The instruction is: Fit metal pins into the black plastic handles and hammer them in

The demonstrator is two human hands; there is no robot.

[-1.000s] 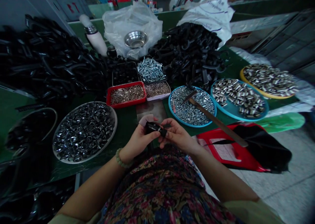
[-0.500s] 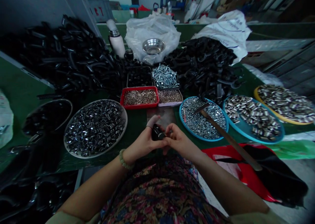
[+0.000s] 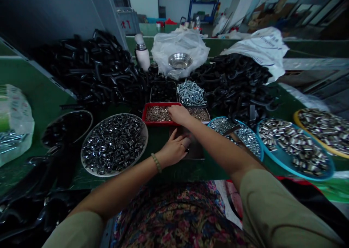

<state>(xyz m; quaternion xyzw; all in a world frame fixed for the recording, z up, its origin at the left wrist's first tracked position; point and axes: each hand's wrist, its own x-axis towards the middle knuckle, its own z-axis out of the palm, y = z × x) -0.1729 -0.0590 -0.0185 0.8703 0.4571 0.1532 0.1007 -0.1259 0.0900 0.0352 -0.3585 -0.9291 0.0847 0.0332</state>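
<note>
My right hand (image 3: 178, 113) reaches over the right side of the red tray (image 3: 163, 123). Its fingers are bunched together at the small metal pins (image 3: 156, 113), and the fingertips are hidden from me. Lower down, my left hand (image 3: 174, 150) is closed above a flat metal plate (image 3: 195, 151), with a pale cover on one digit. The dark end of a black plastic part (image 3: 187, 151) peeks out from under those fingers; the rest of it is hidden. Beside the red tray, partly behind my right wrist, a pale tray (image 3: 200, 114) holds more small metal pieces.
Left stands a bowl of shiny rings (image 3: 114, 144). Right are a blue tray of small fittings (image 3: 252, 140) with a hammer (image 3: 234, 135) across it, and a blue tray of metal sleeves (image 3: 297, 146). Behind are screws (image 3: 191, 92), heaped black handles (image 3: 103, 70) and a flask (image 3: 142, 55).
My right hand has left the black part and moved forward to the red tray. My left hand has turned palm down over the metal plate. The view has tilted up slightly.
</note>
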